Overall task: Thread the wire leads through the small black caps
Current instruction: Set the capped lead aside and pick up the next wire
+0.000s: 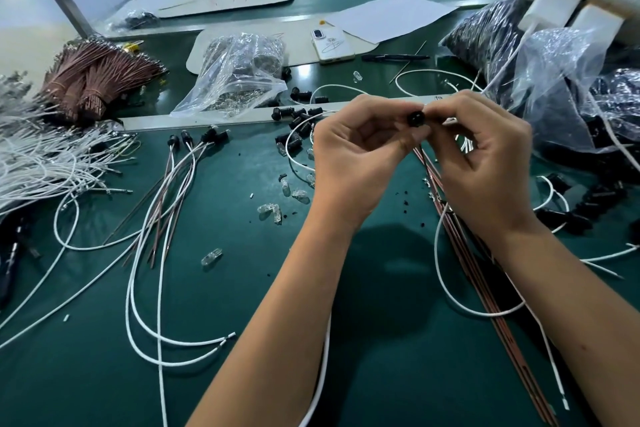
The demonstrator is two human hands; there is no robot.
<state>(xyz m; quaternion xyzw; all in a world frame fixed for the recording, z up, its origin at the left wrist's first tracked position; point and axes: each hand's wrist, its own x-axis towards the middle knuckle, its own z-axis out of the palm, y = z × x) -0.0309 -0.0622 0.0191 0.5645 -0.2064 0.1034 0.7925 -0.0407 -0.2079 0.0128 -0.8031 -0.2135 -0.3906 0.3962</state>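
While both hands meet above green bench (242, 340), left hand (353, 156) and right hand (485, 163) pinch one black cap (415, 119) between fingertips. Brown leads (460, 236) and white lead (450, 288) trail below toward viewer. Step judged: threading in progress. Next: steady cap, feed lead ends through bore. Finished assemblies (194, 149) lie left.

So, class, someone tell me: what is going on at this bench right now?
A person is assembling small wired parts at a green table. Both hands are raised together: the left hand and right hand pinch one small black cap between their fingertips, with thin brown wires trailing down from it. A few finished capped wires lie to the left, and loose caps sit beyond the hands.
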